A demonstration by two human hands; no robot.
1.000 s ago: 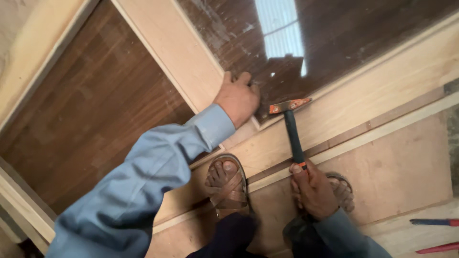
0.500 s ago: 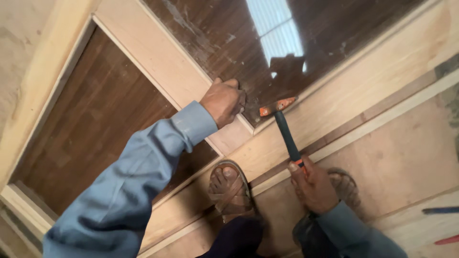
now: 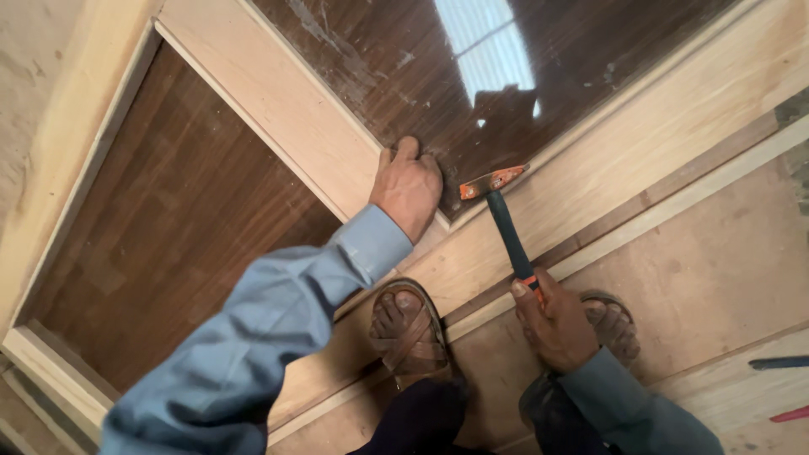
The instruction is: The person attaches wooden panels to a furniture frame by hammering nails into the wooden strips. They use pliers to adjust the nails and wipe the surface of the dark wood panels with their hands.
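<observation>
Beside left hand (image 3: 410, 187): hammer (image 3: 499, 208), right hand (image 3: 552, 320) gripping.

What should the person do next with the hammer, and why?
Probably a short, gentle tap down at the corner. The hammer head hovers just beside the left hand, which presses at the dark panel corner, so a big swing might hit fingers.

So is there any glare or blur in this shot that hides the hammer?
Head view: a bright window reflection glares on the dark glossy panel above the hammer; the hammer head stays sharp, as do the left hand and right hand.
</observation>
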